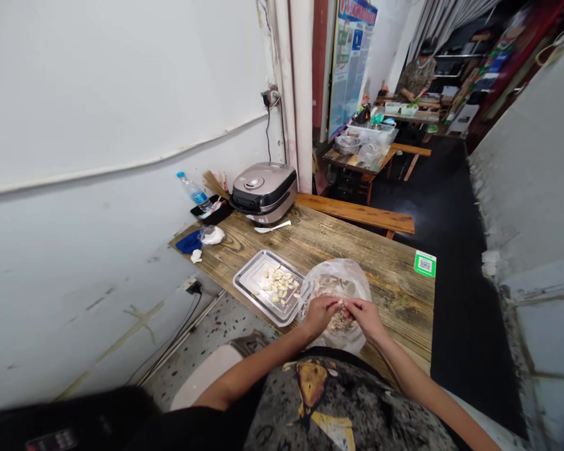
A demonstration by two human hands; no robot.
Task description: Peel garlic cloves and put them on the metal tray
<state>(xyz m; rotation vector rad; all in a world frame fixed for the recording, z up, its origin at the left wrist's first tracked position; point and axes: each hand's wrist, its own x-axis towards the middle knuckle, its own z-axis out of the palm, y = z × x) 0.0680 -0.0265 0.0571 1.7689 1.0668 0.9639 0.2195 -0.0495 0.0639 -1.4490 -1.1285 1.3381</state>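
My left hand (320, 315) and my right hand (365, 316) meet over an open clear plastic bag (357, 274), fingertips pinched together. Between them is a small pale garlic clove (341, 302), mostly covered by the fingers. Inside the bag lie loose brownish-white garlic skins (337, 322). Just left of the bag a shallow metal tray (244, 277) holds several peeled garlic cloves (281, 285), scattered toward its middle and right side.
A rice cooker (266, 188) stands at the table's back, with a white knife (272, 227) before it. At the left are a black basket (214, 216) with a water bottle (197, 193), and a blue cloth (188, 242). Farther off, a person (416, 78) works at another table.
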